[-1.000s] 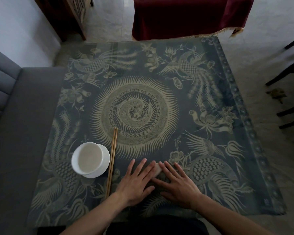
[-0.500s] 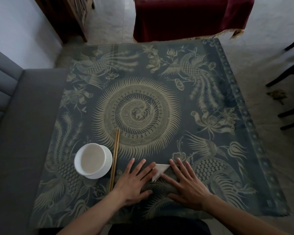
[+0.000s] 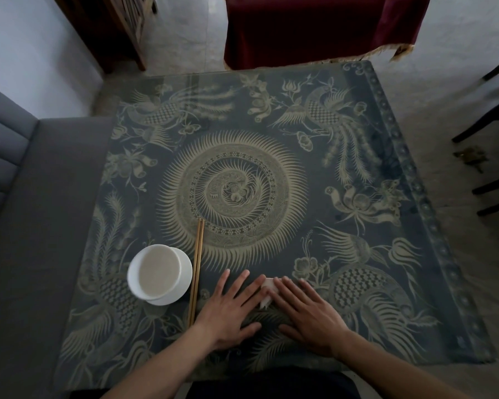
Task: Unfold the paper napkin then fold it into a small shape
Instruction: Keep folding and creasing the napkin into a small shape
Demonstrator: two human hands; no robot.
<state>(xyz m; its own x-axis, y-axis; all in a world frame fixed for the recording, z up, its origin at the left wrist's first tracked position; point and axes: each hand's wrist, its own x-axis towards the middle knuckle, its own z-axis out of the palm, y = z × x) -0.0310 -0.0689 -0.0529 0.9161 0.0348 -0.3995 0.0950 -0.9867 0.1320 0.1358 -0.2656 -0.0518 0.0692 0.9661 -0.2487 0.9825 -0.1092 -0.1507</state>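
— At the near edge of the table (image 3: 415, 326), what are the hands doing?

— Both lie flat, palms down, fingers spread. The left hand (image 3: 228, 309) and the right hand (image 3: 308, 315) press side by side, grasping nothing. Between their fingertips a small white bit of the napkin (image 3: 267, 292) shows, folded and lying on the table; the fingers cover the rest.

— And to the left of them?

— A pair of chopsticks (image 3: 196, 272) lies just beside the left hand, running away from the person. Next to the chopsticks stands a white bowl (image 3: 159, 275) on a white saucer (image 3: 182, 283).

— What is the surface like?

— A dark blue cloth (image 3: 271, 116) with pale birds, flowers and a round sunburst in the middle, seemingly under glass.

— And the room beyond?

— A grey sofa (image 3: 26, 211) runs along the left side. Past the far edge hangs a dark red cloth (image 3: 314, 27) with a fringe, and wooden furniture (image 3: 113, 24) stands by the pale wall. Dark chair legs (image 3: 490, 116) show on the right, over a light floor.
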